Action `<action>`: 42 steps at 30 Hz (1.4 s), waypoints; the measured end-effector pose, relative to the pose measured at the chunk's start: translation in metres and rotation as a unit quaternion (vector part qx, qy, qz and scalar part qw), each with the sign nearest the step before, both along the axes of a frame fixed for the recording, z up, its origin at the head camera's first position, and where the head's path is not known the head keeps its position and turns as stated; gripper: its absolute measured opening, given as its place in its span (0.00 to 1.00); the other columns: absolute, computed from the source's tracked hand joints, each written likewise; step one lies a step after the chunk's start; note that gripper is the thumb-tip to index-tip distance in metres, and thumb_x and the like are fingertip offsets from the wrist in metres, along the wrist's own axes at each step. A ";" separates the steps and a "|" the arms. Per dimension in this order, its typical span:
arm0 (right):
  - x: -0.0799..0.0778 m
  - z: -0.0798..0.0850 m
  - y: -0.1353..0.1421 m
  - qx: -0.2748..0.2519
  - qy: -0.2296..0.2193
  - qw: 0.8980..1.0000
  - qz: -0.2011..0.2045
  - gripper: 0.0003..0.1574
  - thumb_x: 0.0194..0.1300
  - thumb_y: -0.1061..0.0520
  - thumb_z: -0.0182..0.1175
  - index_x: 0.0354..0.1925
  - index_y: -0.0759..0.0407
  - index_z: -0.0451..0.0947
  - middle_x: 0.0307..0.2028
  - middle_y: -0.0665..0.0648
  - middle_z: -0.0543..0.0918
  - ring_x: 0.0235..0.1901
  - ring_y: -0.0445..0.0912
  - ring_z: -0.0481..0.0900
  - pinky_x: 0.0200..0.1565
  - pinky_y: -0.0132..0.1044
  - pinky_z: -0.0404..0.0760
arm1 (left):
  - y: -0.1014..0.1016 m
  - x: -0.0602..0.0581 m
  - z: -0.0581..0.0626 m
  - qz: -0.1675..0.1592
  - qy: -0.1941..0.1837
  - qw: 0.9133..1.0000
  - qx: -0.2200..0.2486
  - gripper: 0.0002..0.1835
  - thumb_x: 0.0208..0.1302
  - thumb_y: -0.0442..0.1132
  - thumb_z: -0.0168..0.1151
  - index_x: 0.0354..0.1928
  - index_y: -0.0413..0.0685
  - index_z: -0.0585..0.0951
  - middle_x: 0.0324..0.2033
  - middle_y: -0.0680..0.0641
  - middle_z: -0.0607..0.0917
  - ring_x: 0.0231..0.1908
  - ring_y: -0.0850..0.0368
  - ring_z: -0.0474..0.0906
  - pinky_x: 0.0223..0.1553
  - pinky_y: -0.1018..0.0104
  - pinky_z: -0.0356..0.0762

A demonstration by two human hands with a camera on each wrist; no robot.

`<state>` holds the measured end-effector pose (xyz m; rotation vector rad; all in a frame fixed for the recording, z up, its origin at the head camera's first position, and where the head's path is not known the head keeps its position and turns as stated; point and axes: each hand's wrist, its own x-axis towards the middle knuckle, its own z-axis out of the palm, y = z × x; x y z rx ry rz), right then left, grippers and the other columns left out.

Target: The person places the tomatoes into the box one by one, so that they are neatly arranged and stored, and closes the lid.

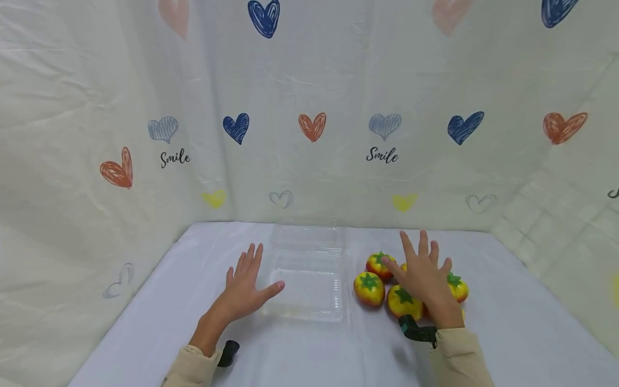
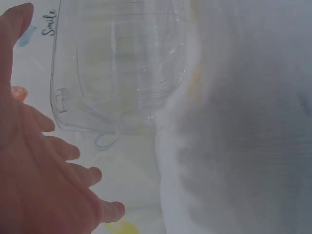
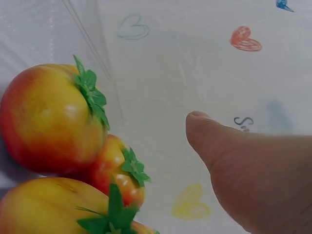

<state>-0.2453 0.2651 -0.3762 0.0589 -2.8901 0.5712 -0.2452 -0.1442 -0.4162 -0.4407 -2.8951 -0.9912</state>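
Note:
My left hand (image 1: 245, 287) is held with fingers spread just left of a clear plastic box (image 1: 302, 294), holding nothing. The box lies with its lid (image 1: 307, 238) folded back at the far side. In the left wrist view, the fingers stand beside the transparent box wall (image 2: 97, 68). My right hand (image 1: 425, 279), also spread and holding nothing, is over a cluster of several yellow-red, tomato-like fruits (image 1: 369, 290) with green leafy tops. It hides part of the cluster. The right wrist view shows the thumb apart from the nearest large fruit (image 3: 48, 117).
A white cloth covers the table (image 1: 159, 333). Behind and along the sides hangs a pale curtain (image 1: 338, 177) printed with hearts and the word Smile. Dark wrist devices, one on the left wrist (image 1: 229, 353) and one on the right (image 1: 416, 330), stick out inward from the sleeves.

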 end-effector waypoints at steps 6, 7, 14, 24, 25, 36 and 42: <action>0.004 0.007 0.003 -0.020 -0.019 1.000 -0.002 0.60 0.77 0.33 0.59 0.85 0.64 0.45 0.80 0.83 0.31 0.75 0.85 0.32 0.64 0.89 0.32 | 0.005 0.002 -0.007 -0.010 -0.021 1.000 -0.005 0.65 0.67 0.72 0.64 0.87 0.45 0.39 0.86 0.41 0.36 0.84 0.38 0.31 0.77 0.27 0.30; 0.004 0.007 0.004 -0.023 -0.021 1.000 -0.002 0.60 0.77 0.33 0.59 0.85 0.64 0.44 0.80 0.83 0.31 0.75 0.85 0.32 0.64 0.89 0.33 | 0.005 0.002 -0.008 -0.012 -0.024 1.000 -0.005 0.65 0.67 0.72 0.64 0.87 0.44 0.39 0.86 0.41 0.36 0.84 0.38 0.32 0.77 0.27 0.30; 0.005 0.011 0.014 -0.037 -0.033 0.999 0.000 0.60 0.77 0.33 0.58 0.86 0.63 0.42 0.80 0.82 0.30 0.75 0.85 0.33 0.64 0.89 0.34 | 0.007 0.003 -0.015 -0.019 -0.031 0.999 -0.001 0.67 0.65 0.71 0.68 0.86 0.41 0.41 0.86 0.39 0.37 0.84 0.38 0.34 0.77 0.28 0.33; 0.009 0.023 0.030 -0.052 -0.062 0.997 0.000 0.60 0.78 0.32 0.57 0.85 0.65 0.42 0.79 0.84 0.32 0.75 0.85 0.36 0.64 0.89 0.38 | 0.007 0.004 -0.020 -0.008 -0.039 0.999 -0.007 0.70 0.62 0.73 0.68 0.85 0.33 0.42 0.86 0.38 0.40 0.84 0.38 0.38 0.78 0.30 0.38; 0.010 0.023 0.033 -0.054 -0.065 0.996 0.001 0.60 0.79 0.32 0.56 0.85 0.66 0.42 0.79 0.85 0.32 0.74 0.85 0.37 0.64 0.89 0.38 | 0.007 0.004 -0.020 -0.007 -0.040 0.999 -0.009 0.70 0.62 0.74 0.68 0.85 0.33 0.42 0.86 0.39 0.39 0.84 0.39 0.38 0.78 0.31 0.38; 0.015 0.023 0.072 -0.084 -0.087 0.993 0.007 0.57 0.81 0.37 0.56 0.82 0.74 0.44 0.76 0.90 0.36 0.73 0.87 0.43 0.64 0.86 0.52 | 0.008 0.006 -0.021 -0.003 -0.037 0.999 -0.003 0.69 0.63 0.72 0.69 0.84 0.31 0.44 0.85 0.38 0.41 0.83 0.37 0.40 0.78 0.30 0.39; 0.019 0.017 0.090 -0.114 -0.120 0.986 -0.003 0.57 0.81 0.34 0.54 0.83 0.71 0.44 0.76 0.89 0.35 0.70 0.87 0.52 0.64 0.83 0.60 | 0.009 0.008 -0.019 -0.005 -0.037 0.999 -0.002 0.68 0.64 0.69 0.70 0.84 0.31 0.44 0.85 0.37 0.41 0.83 0.36 0.41 0.78 0.29 0.40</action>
